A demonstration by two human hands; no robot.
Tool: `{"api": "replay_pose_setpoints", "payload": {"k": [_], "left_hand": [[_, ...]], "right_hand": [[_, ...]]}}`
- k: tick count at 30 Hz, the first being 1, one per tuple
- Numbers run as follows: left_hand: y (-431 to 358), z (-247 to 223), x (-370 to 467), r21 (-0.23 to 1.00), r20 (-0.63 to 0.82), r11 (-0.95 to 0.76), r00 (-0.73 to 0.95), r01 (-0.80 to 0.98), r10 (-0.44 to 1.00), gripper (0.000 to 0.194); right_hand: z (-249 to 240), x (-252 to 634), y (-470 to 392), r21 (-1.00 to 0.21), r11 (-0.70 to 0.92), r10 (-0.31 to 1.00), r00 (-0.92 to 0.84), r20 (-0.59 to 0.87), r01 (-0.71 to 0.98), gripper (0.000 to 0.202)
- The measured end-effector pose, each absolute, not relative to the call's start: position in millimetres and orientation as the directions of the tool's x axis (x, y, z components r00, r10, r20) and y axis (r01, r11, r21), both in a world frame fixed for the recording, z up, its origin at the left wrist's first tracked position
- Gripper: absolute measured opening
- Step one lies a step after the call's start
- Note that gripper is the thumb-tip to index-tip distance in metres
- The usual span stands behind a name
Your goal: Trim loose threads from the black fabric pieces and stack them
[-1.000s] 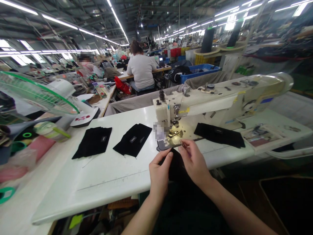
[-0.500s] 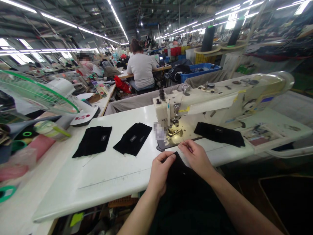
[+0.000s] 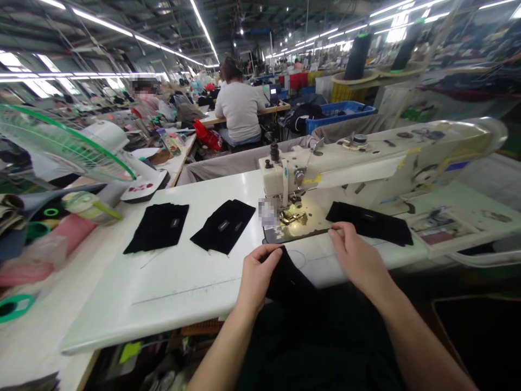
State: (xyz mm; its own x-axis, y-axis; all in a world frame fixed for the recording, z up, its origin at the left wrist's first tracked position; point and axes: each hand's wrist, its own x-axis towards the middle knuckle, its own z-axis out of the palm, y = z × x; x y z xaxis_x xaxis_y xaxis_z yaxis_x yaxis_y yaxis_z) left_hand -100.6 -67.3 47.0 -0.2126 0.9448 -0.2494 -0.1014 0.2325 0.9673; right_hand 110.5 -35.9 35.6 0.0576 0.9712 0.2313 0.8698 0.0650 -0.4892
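My left hand [image 3: 258, 274] pinches the top corner of a black cloth piece [image 3: 291, 277] at the front edge of the sewing table, thumb over fingers. From that corner a thin dark thread [image 3: 304, 258] loops over the white table top. My right hand [image 3: 358, 252] is apart from the cloth, to its right, thumb and forefinger pinched on what looks like the thread's end. The sewing machine [image 3: 285, 182] stands just beyond, its presser foot [image 3: 292, 217] lit. The lower part of the held cloth merges with dark clothing.
Two black cloth pieces with small labels, the left one [image 3: 157, 228] and the middle one [image 3: 223, 225], lie on the table [image 3: 183, 290]. Another black piece [image 3: 370, 222] rests under the machine arm. A fan [image 3: 69, 146] stands at left. A person [image 3: 239, 108] sits ahead.
My right hand has moved away from my left hand, to the right, leaving the cloth's corner. The left hand keeps its pinch on the cloth. The view has shifted slightly.
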Motion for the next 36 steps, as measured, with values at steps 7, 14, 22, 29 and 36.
{"api": "replay_pose_setpoints", "payload": {"k": [7,14,22,29,36], "left_hand": [[-66.2,50.2,-97.5,0.983,-0.182,0.18,-0.2,-0.031,0.963,0.021],[-69.9,51.0,-96.6,0.988,-0.149,0.154,-0.215,0.007,0.965,0.018],[-71.1,51.4,-94.9,0.986,-0.15,0.16,-0.191,0.038,0.97,0.019],[-72.7,55.4,-92.0,0.99,-0.129,0.135,-0.139,0.034,0.982,0.015],[-71.6,53.5,-95.2,0.993,-0.106,0.115,-0.208,0.032,0.972,0.018]], "right_hand": [[48.4,74.0,-55.9,-0.631,0.487,0.871,-0.287,0.399,0.604,0.019],[40.2,65.7,-56.1,-0.494,0.564,0.803,-0.301,0.515,0.662,0.022],[35.7,65.1,-53.0,-0.702,0.423,0.89,-0.117,0.441,0.573,0.02],[31.5,55.6,-54.0,-0.875,0.25,0.968,-0.122,0.219,0.414,0.023],[36.0,56.1,-47.9,-0.934,0.169,0.984,-0.001,0.178,0.313,0.035]]}}
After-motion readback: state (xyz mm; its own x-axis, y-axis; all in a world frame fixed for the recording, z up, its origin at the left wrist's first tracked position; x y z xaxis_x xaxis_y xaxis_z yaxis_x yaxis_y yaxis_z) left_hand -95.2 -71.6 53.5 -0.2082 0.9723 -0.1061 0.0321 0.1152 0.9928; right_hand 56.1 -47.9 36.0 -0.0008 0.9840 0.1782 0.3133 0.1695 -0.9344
